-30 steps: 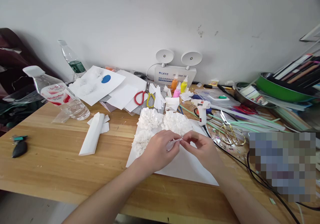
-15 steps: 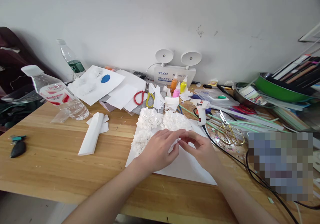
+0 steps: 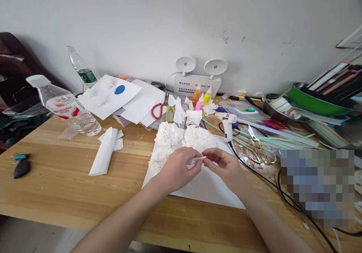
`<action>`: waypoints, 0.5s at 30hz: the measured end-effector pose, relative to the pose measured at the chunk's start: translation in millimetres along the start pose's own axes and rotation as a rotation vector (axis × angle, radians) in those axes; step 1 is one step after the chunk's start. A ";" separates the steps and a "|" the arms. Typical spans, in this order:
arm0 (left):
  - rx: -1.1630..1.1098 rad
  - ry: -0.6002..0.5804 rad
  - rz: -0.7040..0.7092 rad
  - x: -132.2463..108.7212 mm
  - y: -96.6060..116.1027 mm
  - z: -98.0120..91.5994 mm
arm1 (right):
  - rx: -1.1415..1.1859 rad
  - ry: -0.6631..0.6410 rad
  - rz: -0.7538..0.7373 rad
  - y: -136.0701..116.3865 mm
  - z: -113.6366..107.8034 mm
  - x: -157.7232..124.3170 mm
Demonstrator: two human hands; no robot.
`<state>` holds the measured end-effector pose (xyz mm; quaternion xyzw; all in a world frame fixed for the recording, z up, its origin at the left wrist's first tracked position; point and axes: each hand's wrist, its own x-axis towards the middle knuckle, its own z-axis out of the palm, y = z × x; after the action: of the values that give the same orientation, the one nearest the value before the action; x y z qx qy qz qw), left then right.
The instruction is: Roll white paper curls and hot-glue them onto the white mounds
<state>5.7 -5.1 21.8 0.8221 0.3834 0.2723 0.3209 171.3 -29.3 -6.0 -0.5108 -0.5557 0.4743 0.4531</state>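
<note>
A narrow white paper strip [image 3: 197,160] is pinched in my left hand [image 3: 178,170], its tip pointing right. My right hand [image 3: 226,166] pinches the strip's right end between thumb and fingertips. Both hands hover over a white sheet [image 3: 198,190] on the table. Beyond them on that sheet sit fluffy clusters of small white paper pieces: one at the upper left [image 3: 169,133], one at the upper right [image 3: 199,137], and one at the lower left [image 3: 158,158], partly behind my left hand.
A white glue gun [image 3: 227,126] stands right of the sheet, its black cable [image 3: 254,175] running toward the front right. Gold-handled scissors [image 3: 260,151] lie beside it. Leftward are a folded paper [image 3: 103,153] and a water bottle [image 3: 70,109]. Red-and-yellow-handled pliers [image 3: 162,110] lie behind.
My left fingers have drawn back and curled, so more of the paper strip shows between my hands. My right hand has barely moved.
</note>
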 end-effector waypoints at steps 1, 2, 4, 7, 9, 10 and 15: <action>0.008 -0.003 0.014 0.1 0.1 -0.6 | 0.003 -0.004 0.000 -0.4 -0.1 -0.1; 0.021 -0.005 0.023 0.1 0.3 -1.3 | -0.003 -0.003 -0.006 -0.8 -0.2 -0.2; 0.047 0.002 0.027 0.1 0.8 -3.1 | -0.031 0.005 -0.028 -1.3 -0.3 -0.4; 0.037 0.020 -0.003 0.3 1.5 -6.2 | -0.053 0.027 -0.056 -0.9 -0.3 -0.5; 0.007 0.025 -0.030 0.7 1.7 -8.0 | -0.039 0.027 -0.043 -0.5 -0.2 -0.7; -0.002 0.029 -0.038 0.9 1.7 -8.6 | -0.031 0.025 -0.032 -0.5 -0.1 -0.8; 0.044 0.052 -0.042 2.0 0.7 -8.6 | -0.014 0.010 0.011 -2.0 0.9 -1.0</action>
<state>1.1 -1.1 28.3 0.8135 0.4145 0.2783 0.2982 170.2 -30.5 -4.1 -0.5195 -0.5540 0.4700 0.4498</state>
